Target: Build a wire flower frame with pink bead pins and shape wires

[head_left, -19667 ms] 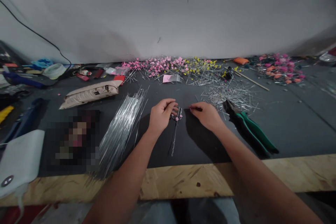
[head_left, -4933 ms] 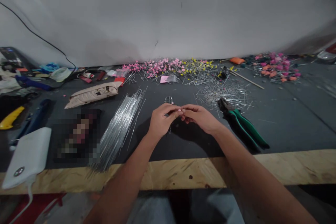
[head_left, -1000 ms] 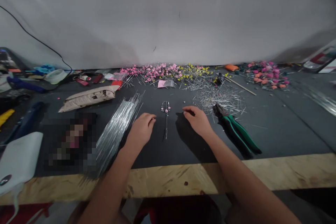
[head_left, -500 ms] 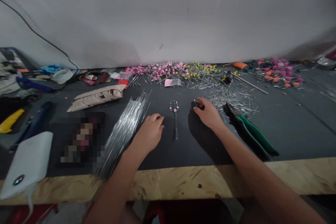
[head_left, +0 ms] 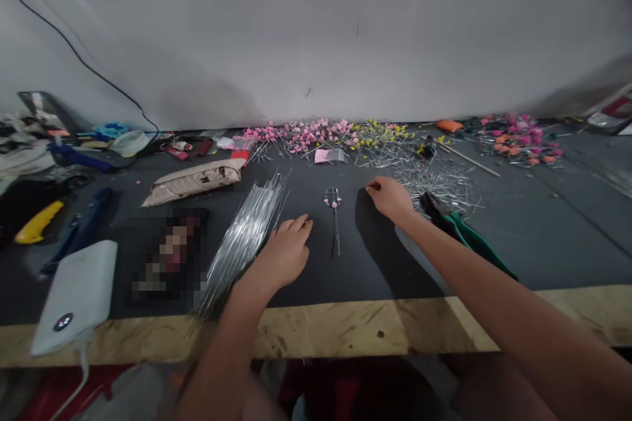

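Back a bit from the raw-wood front edge of the black worktop, with elbow room around it, one wire piece with three pink bits lies between a loosely spread left hand and a pinched-narrow right hand (can't tell if that one's holding anything), grey wall behind.
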`<state>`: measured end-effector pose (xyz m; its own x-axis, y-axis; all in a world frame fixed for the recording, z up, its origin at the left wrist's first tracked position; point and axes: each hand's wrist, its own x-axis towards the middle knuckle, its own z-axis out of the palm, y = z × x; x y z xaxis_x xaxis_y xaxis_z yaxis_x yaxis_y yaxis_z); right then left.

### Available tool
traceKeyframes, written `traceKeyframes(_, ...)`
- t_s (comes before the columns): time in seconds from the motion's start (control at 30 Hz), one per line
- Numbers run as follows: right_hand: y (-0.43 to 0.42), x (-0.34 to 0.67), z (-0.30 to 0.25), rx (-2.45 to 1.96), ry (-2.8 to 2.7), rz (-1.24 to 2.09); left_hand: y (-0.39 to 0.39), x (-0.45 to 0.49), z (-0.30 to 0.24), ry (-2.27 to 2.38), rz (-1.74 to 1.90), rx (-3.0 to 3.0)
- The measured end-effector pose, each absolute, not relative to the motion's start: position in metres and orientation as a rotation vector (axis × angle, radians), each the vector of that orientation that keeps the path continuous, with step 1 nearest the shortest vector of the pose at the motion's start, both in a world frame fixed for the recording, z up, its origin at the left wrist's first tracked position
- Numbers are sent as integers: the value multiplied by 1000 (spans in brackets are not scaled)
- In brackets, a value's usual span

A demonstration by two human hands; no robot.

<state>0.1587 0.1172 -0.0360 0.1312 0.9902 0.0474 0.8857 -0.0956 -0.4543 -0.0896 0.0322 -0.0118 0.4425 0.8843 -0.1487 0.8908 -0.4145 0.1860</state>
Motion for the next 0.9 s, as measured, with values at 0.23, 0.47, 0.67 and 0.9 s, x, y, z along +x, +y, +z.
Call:
traceKeyframes(0.23,99,164,-35,-1960,-1863,404,12,-86,-13,1556,-49,2476)
traceKeyframes(0.47,113,178,-40,-1959,-1921,407,-2,-88,-17,1525,-44,2449)
traceKeyframes(0.67,123,175,-44,-1958,-1948,377,-10,-88,-14,1510,-44,2463)
traceKeyframes(0.9,118,167,-43,-1894,-1889,356,-9,-89,-21,1514,-34,2459)
